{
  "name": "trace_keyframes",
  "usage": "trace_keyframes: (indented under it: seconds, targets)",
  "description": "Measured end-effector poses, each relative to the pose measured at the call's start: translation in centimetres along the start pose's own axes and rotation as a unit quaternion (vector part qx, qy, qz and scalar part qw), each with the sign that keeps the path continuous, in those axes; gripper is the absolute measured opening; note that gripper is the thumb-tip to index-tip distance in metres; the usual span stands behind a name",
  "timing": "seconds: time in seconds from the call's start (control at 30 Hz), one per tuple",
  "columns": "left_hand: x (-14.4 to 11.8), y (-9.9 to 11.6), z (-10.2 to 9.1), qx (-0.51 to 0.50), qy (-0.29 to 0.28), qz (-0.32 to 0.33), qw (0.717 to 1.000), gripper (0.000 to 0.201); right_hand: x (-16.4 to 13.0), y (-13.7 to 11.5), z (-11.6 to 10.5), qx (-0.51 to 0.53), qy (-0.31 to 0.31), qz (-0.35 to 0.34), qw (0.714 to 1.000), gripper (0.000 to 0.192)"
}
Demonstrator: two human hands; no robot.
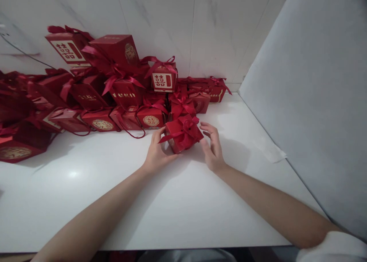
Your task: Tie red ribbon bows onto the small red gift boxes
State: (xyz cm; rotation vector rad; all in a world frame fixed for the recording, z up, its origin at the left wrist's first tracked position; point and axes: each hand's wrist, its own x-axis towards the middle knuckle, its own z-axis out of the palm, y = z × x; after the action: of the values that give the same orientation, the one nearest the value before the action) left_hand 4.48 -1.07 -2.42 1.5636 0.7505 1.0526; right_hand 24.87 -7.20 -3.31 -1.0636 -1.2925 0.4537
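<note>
The left hand (159, 151) is curved around the left side of a red gift box (177, 134), thumb along the near edge and fingers at the left corner, holding it between them. The right hand (212, 145) stands just right of the box, fingers curled and parted from the thumb; I cannot tell whether its fingertips touch the box or its ribbon bow (187, 130).

The box sits on the white worktop (183, 212). Just behind it is another bow-topped box (183, 107), and behind that to the right, a box with gold trim (218, 91). Left of the gift box runs a row of similar boxes (100, 121), with more piled on top; behind and to the left, one box with a white label (162, 80) sits raised. Well to its left is a larger box (25, 139).

Beyond them rises a pale wall (160, 17); right of the gift box stands a grey-white panel (309, 82).
</note>
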Motion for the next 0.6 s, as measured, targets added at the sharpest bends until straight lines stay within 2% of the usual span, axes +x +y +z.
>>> trace_keyframes:
  seconds: [0.03, 0.07, 0.13, 0.23, 0.3, 0.37, 0.43, 0.53, 0.6]
  targets:
    - [0.0, 0.0, 0.1, 0.101, 0.028, 0.055, 0.993, 0.093, -0.1, -0.3, 0.0, -0.032, -0.004, -0.035, 0.999, 0.026]
    - [-0.1, -0.1, 0.1, 0.199, 0.054, 0.109, 0.972, 0.093, -0.3, -0.5, 0.0, -0.058, -0.004, -0.065, 0.996, 0.021]
    - [-0.1, -0.1, 0.2, 0.308, 0.08, 0.169, 0.933, 0.095, -0.5, -0.9, 0.0, -0.095, 0.0, -0.113, 0.989, 0.012]
    - [-0.1, -0.1, 0.0, 0.326, 0.111, 0.153, 0.926, 0.098, -0.7, -1.3, 0.1, -0.1, 0.002, -0.157, 0.982, 0.013]
    - [-0.1, 0.2, -0.3, 0.331, 0.116, 0.134, 0.927, 0.093, -0.8, -1.2, 0.2, -0.073, 0.007, -0.144, 0.987, 0.012]
    - [-0.3, 0.6, -0.7, 0.315, 0.088, 0.142, 0.934, 0.069, -0.7, -0.7, 0.3, 0.001, 0.007, -0.06, 0.998, 0.009]
    - [-0.4, 0.9, -0.8, 0.264, 0.075, 0.153, 0.949, 0.045, -0.4, 0.1, 0.4, 0.094, 0.006, 0.075, 0.993, 0.008]
    - [-0.2, 1.0, -0.7, 0.187, 0.153, 0.117, 0.963, 0.038, 0.6, 1.3, 0.3, 0.198, 0.001, 0.254, 0.947, 0.017]
    - [0.1, 0.8, -0.8, 0.163, 0.2, 0.071, 0.964, 0.029, 1.4, 1.9, -0.1, 0.256, -0.036, 0.313, 0.914, 0.02]
